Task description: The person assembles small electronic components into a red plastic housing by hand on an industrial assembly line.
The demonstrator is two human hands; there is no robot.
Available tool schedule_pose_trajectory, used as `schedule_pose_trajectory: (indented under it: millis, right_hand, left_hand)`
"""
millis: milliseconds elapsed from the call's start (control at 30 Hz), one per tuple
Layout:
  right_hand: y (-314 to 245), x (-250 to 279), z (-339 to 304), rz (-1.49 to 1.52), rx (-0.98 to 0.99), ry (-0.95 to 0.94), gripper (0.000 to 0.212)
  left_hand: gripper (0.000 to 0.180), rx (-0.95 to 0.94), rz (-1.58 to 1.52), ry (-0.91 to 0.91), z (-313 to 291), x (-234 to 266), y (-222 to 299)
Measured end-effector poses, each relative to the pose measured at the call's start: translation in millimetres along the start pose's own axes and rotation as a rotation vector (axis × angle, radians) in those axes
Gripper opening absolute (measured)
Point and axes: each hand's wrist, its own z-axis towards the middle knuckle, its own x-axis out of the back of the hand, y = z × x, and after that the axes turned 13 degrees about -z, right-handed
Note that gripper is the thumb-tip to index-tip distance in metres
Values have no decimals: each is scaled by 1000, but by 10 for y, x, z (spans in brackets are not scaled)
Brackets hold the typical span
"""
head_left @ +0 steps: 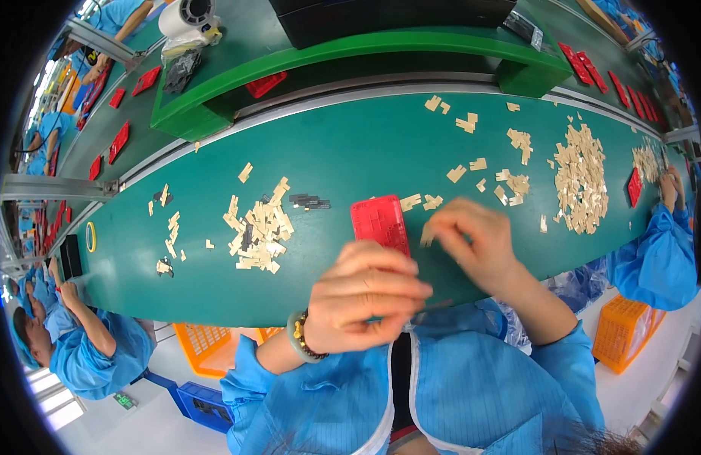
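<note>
A flat red plastic case point(379, 218) with a moulded inner surface is in the middle of the green table. My left hand point(366, 296) covers its near end, fingers curled together and slightly blurred; what they hold, if anything, is hidden. Just to the right of the case, my right hand point(475, 241) is closed in a pinch on a small cream strip point(426, 233). Beyond that hand lie a few loose cream pieces point(432, 202). Left of the case is a heap of cream strips point(263, 231), and small black strips point(311, 202) lie between the two.
A large cream heap point(582, 178) lies to the right, with smaller clusters point(517, 184) nearer. A green raised shelf point(350, 61) spans the far side, carrying a black box point(388, 19). Co-workers sit at left point(100, 353) and right point(654, 258). An orange crate point(206, 349) stands below the table.
</note>
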Motion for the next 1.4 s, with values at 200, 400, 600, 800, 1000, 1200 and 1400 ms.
schedule_pose_trajectory:
  millis: [200, 400, 600, 800, 1000, 1200, 1400]
  right_hand:
    - [249, 170, -83, -335, 2, 255, 13]
    - [-122, 6, 22, -176, 353, 135, 27]
    - [-124, -85, -50, 34, 231, -20, 32]
    - [16, 4, -53, -30, -72, 89, 21]
    - [1, 120, 116, 81, 179, -66, 22]
    - [-47, 38, 155, 52, 304, -151, 20]
    - [-86, 11, 142, -55, 318, -111, 21]
  left_hand:
    - [12, 323, -118, 123, -99, -22, -118]
    - [16, 290, 70, 245, 2, -53, -124]
    - [14, 87, -114, 154, 8, -21, -129]
    - [23, 102, 157, 58, 54, -71, -152]
    - [25, -148, 529, -33, -63, -35, -237]
    - [25, -223, 599, -15, -70, -10, -226]
    - [24, -262, 730, -18, -77, -37, -203]
